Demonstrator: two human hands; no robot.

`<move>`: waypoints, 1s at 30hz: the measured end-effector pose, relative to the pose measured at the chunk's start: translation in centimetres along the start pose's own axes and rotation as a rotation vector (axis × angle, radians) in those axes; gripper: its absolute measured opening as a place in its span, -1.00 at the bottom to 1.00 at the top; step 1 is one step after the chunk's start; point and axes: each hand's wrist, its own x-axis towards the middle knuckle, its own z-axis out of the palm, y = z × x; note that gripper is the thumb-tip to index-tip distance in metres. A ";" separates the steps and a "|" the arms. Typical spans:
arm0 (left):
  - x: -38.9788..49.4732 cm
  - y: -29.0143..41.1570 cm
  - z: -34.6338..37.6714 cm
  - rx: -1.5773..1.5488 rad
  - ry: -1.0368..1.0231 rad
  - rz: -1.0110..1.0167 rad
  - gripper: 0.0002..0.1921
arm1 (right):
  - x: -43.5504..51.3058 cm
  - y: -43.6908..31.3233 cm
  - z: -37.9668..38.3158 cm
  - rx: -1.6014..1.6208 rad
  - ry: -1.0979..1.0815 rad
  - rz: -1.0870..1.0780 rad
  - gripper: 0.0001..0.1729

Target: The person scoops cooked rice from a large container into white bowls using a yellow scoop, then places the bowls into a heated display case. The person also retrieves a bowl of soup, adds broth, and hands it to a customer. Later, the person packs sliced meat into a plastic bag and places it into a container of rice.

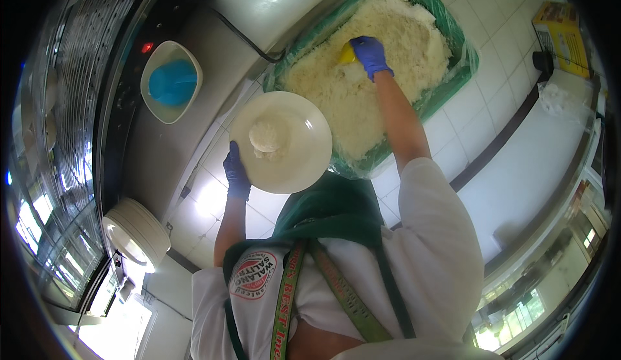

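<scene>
My left hand (237, 173), in a blue-purple glove, grips the rim of a round white plate (305, 158). On the plate sits a rounded mound of white rice (264, 136) with some loose grains beside it. My right hand (369, 55), gloved alike, holds a yellow cup or scoop (347, 53) down at the rice (412, 35) in a large green tub (442, 99). Clear plastic lines the tub, and the rice fills much of it. The inside of the yellow scoop is hidden.
On the steel counter at the left, a white bowl (196, 88) holds a blue cup or scoop (173, 82). A stack of plates (140, 229) stands at the counter's lower end. A yellow box (563, 37) is at the upper right, and a black cable (242, 37) runs near the tub.
</scene>
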 end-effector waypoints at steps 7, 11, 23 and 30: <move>0.6 -0.8 -1.0 -0.086 0.035 0.014 -0.45 | -6.6 1.0 1.3 -0.096 -0.017 0.105 -0.61; 0.3 -0.7 -1.6 -0.043 0.036 0.009 -0.44 | -10.1 -1.5 -1.1 0.318 0.293 0.172 -0.69; 0.8 -2.7 -2.0 -0.099 0.015 0.002 -0.46 | -13.3 0.3 -0.1 -0.064 -0.109 0.145 -0.58; 1.2 -3.1 -3.0 -0.135 -0.005 0.003 -0.48 | -0.2 4.6 0.1 0.072 0.130 0.218 -0.52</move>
